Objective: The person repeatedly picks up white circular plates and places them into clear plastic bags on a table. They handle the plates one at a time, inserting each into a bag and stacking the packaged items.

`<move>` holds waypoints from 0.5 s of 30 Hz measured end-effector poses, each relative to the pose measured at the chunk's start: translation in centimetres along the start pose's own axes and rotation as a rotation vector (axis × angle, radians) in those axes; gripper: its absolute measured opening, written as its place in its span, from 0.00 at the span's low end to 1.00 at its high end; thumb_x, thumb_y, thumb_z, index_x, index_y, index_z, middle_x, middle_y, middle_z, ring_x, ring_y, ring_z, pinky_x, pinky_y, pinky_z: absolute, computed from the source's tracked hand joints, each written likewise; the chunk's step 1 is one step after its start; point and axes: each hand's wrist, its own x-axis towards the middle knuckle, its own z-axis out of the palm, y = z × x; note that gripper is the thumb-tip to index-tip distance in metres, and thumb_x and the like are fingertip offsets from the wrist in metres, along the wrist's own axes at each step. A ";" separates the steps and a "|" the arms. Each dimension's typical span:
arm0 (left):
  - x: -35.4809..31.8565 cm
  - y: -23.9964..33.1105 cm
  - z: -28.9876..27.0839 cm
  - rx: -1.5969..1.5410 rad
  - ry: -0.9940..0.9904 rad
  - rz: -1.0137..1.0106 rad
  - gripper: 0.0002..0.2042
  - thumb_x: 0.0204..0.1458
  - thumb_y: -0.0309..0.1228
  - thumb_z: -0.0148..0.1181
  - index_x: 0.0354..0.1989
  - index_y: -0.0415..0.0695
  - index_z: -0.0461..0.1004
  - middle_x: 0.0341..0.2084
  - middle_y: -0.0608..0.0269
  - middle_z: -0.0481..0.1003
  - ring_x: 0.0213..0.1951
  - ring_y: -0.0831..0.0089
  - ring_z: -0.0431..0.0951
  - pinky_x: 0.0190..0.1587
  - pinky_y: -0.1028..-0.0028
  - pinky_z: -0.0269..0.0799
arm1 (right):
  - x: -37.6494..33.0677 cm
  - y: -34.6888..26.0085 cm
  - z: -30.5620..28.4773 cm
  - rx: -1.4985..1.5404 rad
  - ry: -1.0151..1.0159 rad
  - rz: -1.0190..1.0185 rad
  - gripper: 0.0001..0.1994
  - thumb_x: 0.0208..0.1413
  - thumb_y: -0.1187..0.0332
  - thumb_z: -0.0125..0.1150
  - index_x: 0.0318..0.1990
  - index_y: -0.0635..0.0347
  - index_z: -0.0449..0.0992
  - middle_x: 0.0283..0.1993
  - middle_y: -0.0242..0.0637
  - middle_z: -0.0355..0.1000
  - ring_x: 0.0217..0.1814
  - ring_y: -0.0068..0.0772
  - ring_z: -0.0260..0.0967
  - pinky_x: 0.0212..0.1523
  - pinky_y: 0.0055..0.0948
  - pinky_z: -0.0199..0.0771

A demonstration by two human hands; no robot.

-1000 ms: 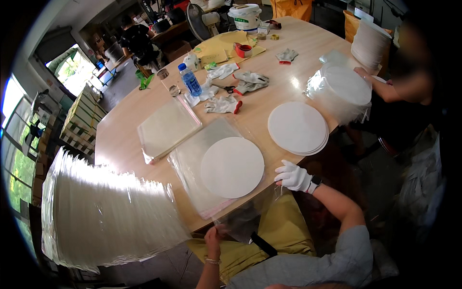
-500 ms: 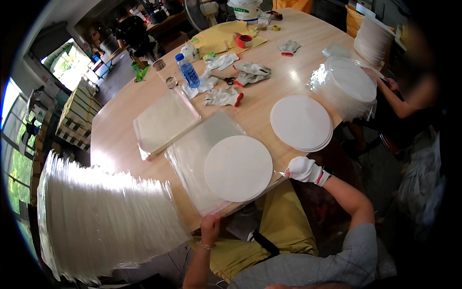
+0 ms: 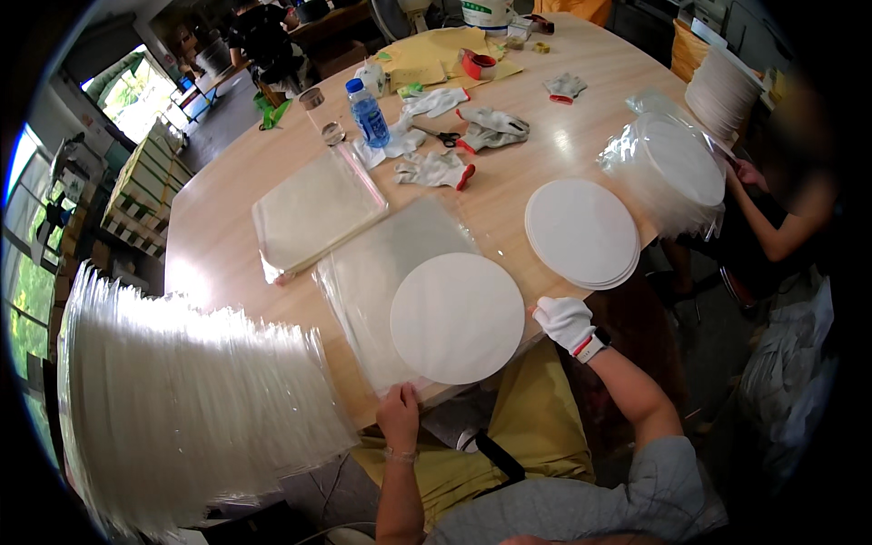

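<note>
Fingers of the bare left hand (image 3: 400, 416) pinch the clear plastic bag (image 3: 386, 272) edge; gloved right hand (image 3: 563, 321) (loosely curled, grasping nothing) rests beside the white paper disc (image 3: 457, 318), seemingly mid-bagging; sliding it inside needs the opening held wide

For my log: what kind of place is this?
Probably a small packing workshop: a big wooden table with stacks of white round discs, clear plastic bags and work gloves.

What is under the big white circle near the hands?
A clear plastic bag lies flat under the white disc, on the wooden table. The left hand grips the bag's near edge. Whatever sits directly beneath the disc is covered.
</note>
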 end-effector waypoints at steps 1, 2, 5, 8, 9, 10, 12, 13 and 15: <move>0.2 0.1 0.0 0.051 0.017 0.024 0.13 0.54 0.37 0.50 0.22 0.41 0.71 0.15 0.53 0.71 0.21 0.55 0.72 0.23 0.61 0.66 | 0.1 -0.4 -0.1 -0.038 0.014 -0.004 0.14 0.53 0.59 0.51 0.19 0.54 0.66 0.15 0.40 0.66 0.17 0.45 0.66 0.18 0.44 0.62; 0.4 0.3 -0.1 0.077 -0.018 -0.016 0.13 0.54 0.37 0.50 0.23 0.42 0.71 0.16 0.53 0.71 0.22 0.54 0.73 0.24 0.61 0.66 | 0.1 -0.6 0.0 -0.045 0.012 0.004 0.14 0.53 0.59 0.51 0.19 0.54 0.66 0.15 0.40 0.66 0.17 0.45 0.66 0.18 0.44 0.62; 0.7 0.7 -0.7 0.147 -0.098 -0.115 0.14 0.53 0.39 0.51 0.23 0.42 0.72 0.17 0.53 0.72 0.23 0.54 0.73 0.25 0.60 0.66 | 0.2 -0.5 0.6 -0.081 -0.006 0.021 0.14 0.53 0.58 0.50 0.20 0.55 0.66 0.15 0.42 0.67 0.17 0.46 0.67 0.17 0.45 0.62; 0.9 0.4 -1.4 0.171 -0.095 -0.176 0.13 0.52 0.39 0.53 0.23 0.42 0.72 0.17 0.53 0.72 0.23 0.54 0.73 0.25 0.62 0.66 | 0.3 -0.2 1.3 -0.086 -0.059 0.093 0.14 0.52 0.55 0.50 0.24 0.55 0.65 0.15 0.44 0.67 0.18 0.48 0.67 0.18 0.46 0.63; 0.8 0.0 -1.6 0.153 -0.074 -0.194 0.13 0.52 0.38 0.53 0.23 0.42 0.71 0.17 0.53 0.72 0.23 0.55 0.73 0.25 0.62 0.66 | 0.3 -0.4 0.8 -0.054 -0.085 0.172 0.14 0.52 0.54 0.50 0.25 0.56 0.65 0.15 0.44 0.67 0.18 0.49 0.67 0.19 0.47 0.63; 0.5 -0.4 -1.9 0.135 -0.047 -0.214 0.12 0.51 0.38 0.54 0.23 0.42 0.71 0.18 0.53 0.72 0.22 0.55 0.72 0.25 0.63 0.66 | 0.6 -0.8 0.2 -0.021 -0.109 0.243 0.15 0.52 0.54 0.49 0.27 0.56 0.65 0.15 0.45 0.67 0.18 0.50 0.68 0.19 0.47 0.64; -1.2 -0.2 -2.0 -0.077 0.084 -0.118 0.11 0.51 0.36 0.55 0.24 0.41 0.71 0.17 0.56 0.72 0.21 0.59 0.73 0.25 0.66 0.67 | 0.1 -0.6 0.2 -0.020 -0.106 0.235 0.16 0.52 0.53 0.49 0.28 0.57 0.64 0.15 0.47 0.68 0.18 0.51 0.68 0.19 0.49 0.63; -2.4 0.1 -1.7 -0.183 0.150 -0.066 0.11 0.51 0.35 0.56 0.24 0.41 0.71 0.16 0.57 0.72 0.21 0.62 0.73 0.25 0.67 0.67 | -0.2 -0.5 0.1 -0.032 -0.094 0.221 0.16 0.52 0.53 0.49 0.28 0.57 0.64 0.15 0.47 0.68 0.18 0.51 0.68 0.19 0.50 0.63; -5.9 0.5 0.4 -0.494 -0.153 -0.213 0.11 0.51 0.36 0.57 0.26 0.40 0.71 0.21 0.62 0.74 0.24 0.69 0.74 0.28 0.70 0.69 | -0.9 -0.5 0.1 -0.033 -0.070 0.218 0.16 0.51 0.53 0.49 0.27 0.57 0.64 0.15 0.48 0.67 0.18 0.51 0.67 0.19 0.50 0.63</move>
